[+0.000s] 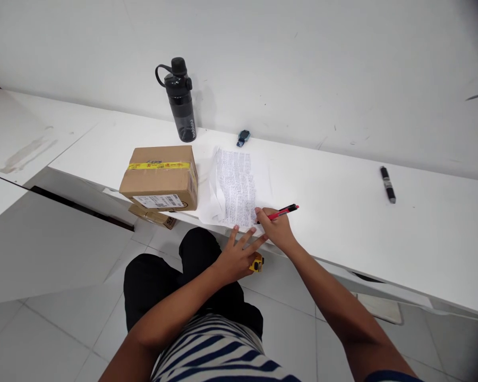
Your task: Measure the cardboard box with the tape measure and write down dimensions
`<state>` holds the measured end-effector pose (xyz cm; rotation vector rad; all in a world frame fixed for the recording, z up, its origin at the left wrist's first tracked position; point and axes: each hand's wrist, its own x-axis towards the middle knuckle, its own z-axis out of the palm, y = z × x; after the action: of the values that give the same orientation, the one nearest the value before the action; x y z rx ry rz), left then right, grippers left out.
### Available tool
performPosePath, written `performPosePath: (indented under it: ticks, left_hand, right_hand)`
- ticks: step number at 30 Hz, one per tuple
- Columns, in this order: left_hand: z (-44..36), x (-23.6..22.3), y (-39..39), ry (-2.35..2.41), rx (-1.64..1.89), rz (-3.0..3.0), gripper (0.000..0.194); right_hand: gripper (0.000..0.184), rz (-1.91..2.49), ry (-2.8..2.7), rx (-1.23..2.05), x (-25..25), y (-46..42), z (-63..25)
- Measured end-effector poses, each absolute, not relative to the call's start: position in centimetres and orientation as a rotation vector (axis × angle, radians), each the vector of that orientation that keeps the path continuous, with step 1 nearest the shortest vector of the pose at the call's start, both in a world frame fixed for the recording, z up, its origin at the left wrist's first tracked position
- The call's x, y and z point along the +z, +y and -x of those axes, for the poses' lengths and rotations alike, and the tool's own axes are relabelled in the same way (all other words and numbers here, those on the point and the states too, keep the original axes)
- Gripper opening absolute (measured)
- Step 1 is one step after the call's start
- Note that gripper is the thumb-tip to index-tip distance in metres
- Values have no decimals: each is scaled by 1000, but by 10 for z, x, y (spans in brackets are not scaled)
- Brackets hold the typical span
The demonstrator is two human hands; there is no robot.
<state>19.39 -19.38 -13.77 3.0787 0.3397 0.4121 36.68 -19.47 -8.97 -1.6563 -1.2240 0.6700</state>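
My right hand [276, 229] is closed around a red and black pen [282, 212], its tip down at the lower right of a handwritten sheet of paper [237, 183]. Dense lines of writing cover the sheet, and other papers lie under it with a curled left edge. At the desk's front edge my left hand [239, 257] has its fingers spread, the fingertips at the lower edge of the paper. A yellow and black object [257, 262], which looks like a tape measure, shows beside the left thumb, partly hidden; whether the hand grips it I cannot tell.
A taped cardboard box [159, 172] stands left of the papers, with a dark water bottle [182, 106] behind it. Near the wall lies a small blue-black device [243, 137]. Farther right on the white desk [334, 212] is a black marker-like item [387, 184]. Another carton [153, 216] sits below the desk.
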Motion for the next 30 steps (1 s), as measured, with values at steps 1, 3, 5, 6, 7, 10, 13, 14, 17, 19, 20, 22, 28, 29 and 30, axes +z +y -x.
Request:
performPosePath:
  ticks: [1, 3, 5, 6, 7, 10, 13, 14, 17, 19, 20, 22, 28, 29, 30]
  left_hand:
    - [-194, -138, -194, 339, 409, -3080, 30]
    - [-194, -138, -194, 343, 405, -3081, 31]
    - [-194, -138, -194, 347, 409, -3085, 31]
    - [-194, -138, -194, 350, 411, -3089, 31]
    - [-194, -138, -194, 352, 411, -3094, 30]
    - [-194, -139, -194, 355, 408, -3103, 30]
    - [-194, -139, -194, 355, 415, -3104, 28]
    - [-194, -140, -194, 357, 419, -3104, 28]
    - [-194, -139, -194, 362, 420, -3093, 28]
    - [-194, -139, -194, 361, 419, -3082, 28]
    - [-194, -138, -194, 357, 417, -3078, 28]
    - [-193, -137, -194, 354, 416, -3070, 27]
    - [-193, -138, -194, 357, 398, -3061, 27]
    - [-193, -138, -194, 359, 395, -3062, 27]
    - [-193, -138, -194, 360, 390, -3063, 27]
  right_hand:
    - [43, 1657, -1222, 652, -90, -195, -367]
    - [43, 1656, -1241, 654, -90, -195, -367]
    - [42, 1654, -1265, 685, -89, -195, -367]
    - [41, 1656, -1267, 692, -88, -195, -367]
    - [41, 1658, -1264, 691, -88, -195, -367]
    - [41, 1659, -1251, 673, -88, -195, -368]
    - [41, 1654, -1269, 677, -91, -195, -369]
    - [41, 1654, -1267, 661, -92, -195, -368]
    - [42, 1667, -1239, 586, -93, -195, -368]
    - [42, 1679, -1227, 568, -93, -195, -368]
    - [42, 1681, -1229, 575, -92, -195, -367]
    - [41, 1678, -1253, 611, -91, -195, -368]
    - [42, 1672, -1246, 633, -90, -194, -368]
    - [42, 1671, -1254, 629, -90, -194, -368]
    - [42, 1670, -1267, 631, -90, -194, -368]
